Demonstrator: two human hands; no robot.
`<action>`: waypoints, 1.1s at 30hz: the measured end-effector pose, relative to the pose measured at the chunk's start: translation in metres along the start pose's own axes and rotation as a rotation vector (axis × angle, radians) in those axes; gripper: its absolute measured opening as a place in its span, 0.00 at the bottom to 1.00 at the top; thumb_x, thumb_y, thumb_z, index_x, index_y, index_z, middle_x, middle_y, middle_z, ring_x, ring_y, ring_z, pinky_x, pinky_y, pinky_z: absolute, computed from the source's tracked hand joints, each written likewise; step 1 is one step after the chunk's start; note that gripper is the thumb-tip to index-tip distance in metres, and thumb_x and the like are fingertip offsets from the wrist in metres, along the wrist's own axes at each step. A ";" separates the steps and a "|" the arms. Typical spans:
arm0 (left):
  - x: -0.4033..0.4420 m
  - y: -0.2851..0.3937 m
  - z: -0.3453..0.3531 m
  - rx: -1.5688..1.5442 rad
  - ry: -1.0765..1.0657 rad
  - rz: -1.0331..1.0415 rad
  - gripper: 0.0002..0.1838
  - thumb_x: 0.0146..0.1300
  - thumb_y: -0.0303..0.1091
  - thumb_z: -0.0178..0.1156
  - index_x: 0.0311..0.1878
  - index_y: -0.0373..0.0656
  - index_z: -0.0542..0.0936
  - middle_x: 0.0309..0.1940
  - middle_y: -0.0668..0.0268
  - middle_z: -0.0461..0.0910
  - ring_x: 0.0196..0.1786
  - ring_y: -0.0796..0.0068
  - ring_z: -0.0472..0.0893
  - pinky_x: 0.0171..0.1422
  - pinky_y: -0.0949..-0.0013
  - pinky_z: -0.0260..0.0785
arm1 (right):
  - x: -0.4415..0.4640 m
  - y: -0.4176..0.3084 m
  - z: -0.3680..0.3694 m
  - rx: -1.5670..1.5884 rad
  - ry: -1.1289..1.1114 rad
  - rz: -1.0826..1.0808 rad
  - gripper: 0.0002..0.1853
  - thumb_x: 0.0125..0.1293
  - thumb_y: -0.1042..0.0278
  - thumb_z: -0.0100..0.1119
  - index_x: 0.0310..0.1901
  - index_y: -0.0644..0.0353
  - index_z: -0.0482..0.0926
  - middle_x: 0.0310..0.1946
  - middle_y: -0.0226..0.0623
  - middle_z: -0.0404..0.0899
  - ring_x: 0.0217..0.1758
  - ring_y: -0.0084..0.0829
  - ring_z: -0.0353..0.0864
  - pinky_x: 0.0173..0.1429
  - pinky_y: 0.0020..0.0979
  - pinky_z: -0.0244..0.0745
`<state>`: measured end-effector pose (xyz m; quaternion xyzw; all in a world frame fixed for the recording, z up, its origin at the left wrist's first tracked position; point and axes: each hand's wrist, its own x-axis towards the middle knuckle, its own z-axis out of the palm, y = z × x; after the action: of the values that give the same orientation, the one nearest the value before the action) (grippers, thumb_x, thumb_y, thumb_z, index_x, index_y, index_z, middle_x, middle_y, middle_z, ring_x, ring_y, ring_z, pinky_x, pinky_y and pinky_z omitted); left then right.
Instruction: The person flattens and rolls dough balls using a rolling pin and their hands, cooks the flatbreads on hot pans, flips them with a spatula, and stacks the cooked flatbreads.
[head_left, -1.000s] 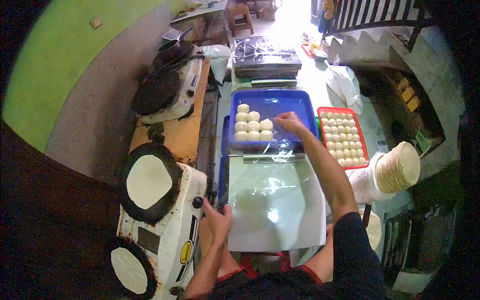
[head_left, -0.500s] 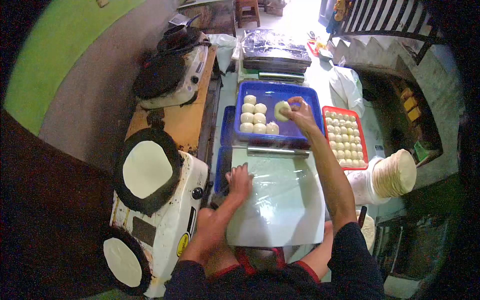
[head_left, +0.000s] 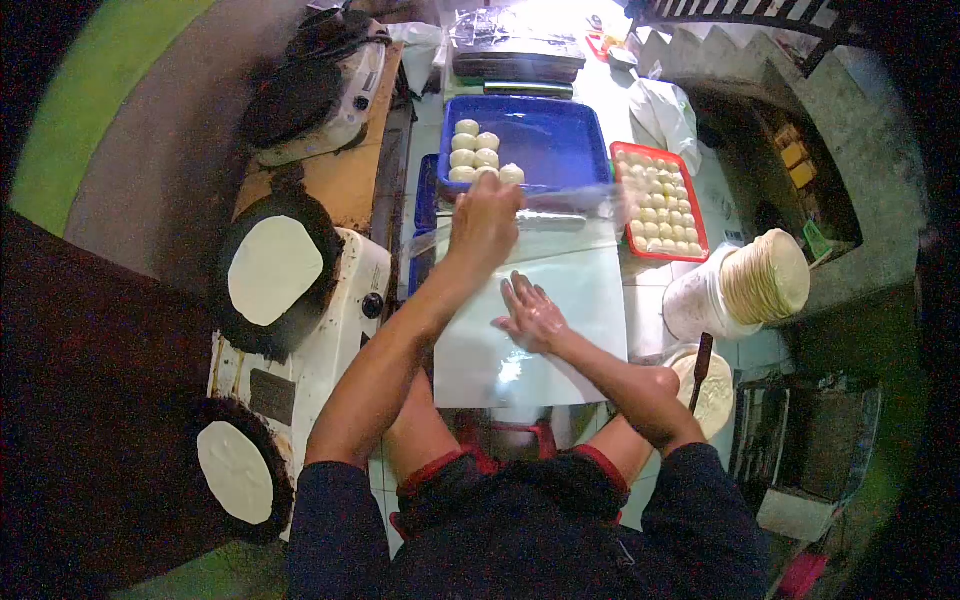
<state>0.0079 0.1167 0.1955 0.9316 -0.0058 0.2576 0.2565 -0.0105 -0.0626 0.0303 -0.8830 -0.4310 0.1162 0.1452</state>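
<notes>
My left hand [head_left: 485, 228] is raised over the far edge of a white board [head_left: 470, 340], its fingers closed on a clear plastic sheet [head_left: 590, 203] that stretches sideways above the board. My right hand [head_left: 533, 313] lies flat on the board, fingers spread; whatever is under its palm is hidden. Beyond the board, a blue tray [head_left: 545, 140] holds several dough balls [head_left: 486, 140] at its left side. A metal rod [head_left: 553, 220] lies between tray and board, partly seen through the plastic.
At left, flatbreads [head_left: 275, 270] lie on dark griddles [head_left: 225, 310] over white stoves. A red tray [head_left: 627, 150] of small dough balls is at right. Nearer stand a white bucket [head_left: 695, 295], a flatbread stack [head_left: 765, 280] and a pale-filled container [head_left: 710, 400] with a dark handle [head_left: 702, 360].
My right hand has moved from above the blue tray down onto the board; the dough ball it held no longer shows. My left hand has moved forward, lifting the plastic. The view has shifted.
</notes>
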 end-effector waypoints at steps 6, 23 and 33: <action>-0.023 0.027 -0.012 -0.012 -0.035 0.047 0.04 0.63 0.31 0.63 0.37 0.41 0.83 0.35 0.52 0.76 0.40 0.48 0.81 0.45 0.49 0.74 | 0.008 -0.013 0.022 -0.108 0.101 0.144 0.45 0.74 0.39 0.46 0.78 0.67 0.48 0.80 0.58 0.45 0.84 0.50 0.45 0.82 0.59 0.36; -0.209 0.027 0.026 -0.030 -0.279 0.088 0.04 0.58 0.32 0.65 0.34 0.46 0.80 0.32 0.59 0.79 0.38 0.54 0.82 0.40 0.53 0.75 | -0.074 0.153 -0.097 0.258 0.547 0.258 0.17 0.73 0.66 0.49 0.54 0.68 0.78 0.41 0.49 0.82 0.41 0.49 0.81 0.52 0.47 0.76; -0.292 0.035 0.097 0.040 -0.586 -0.079 0.07 0.61 0.27 0.54 0.41 0.44 0.80 0.40 0.57 0.79 0.48 0.54 0.80 0.52 0.51 0.71 | 0.117 0.052 -0.031 -0.164 0.212 0.060 0.39 0.62 0.65 0.65 0.75 0.43 0.62 0.63 0.54 0.71 0.72 0.50 0.66 0.78 0.56 0.51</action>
<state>-0.2037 0.0043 -0.0003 0.9706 -0.0382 -0.0323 0.2352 0.1081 -0.0051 0.0309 -0.9116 -0.3948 -0.0089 0.1139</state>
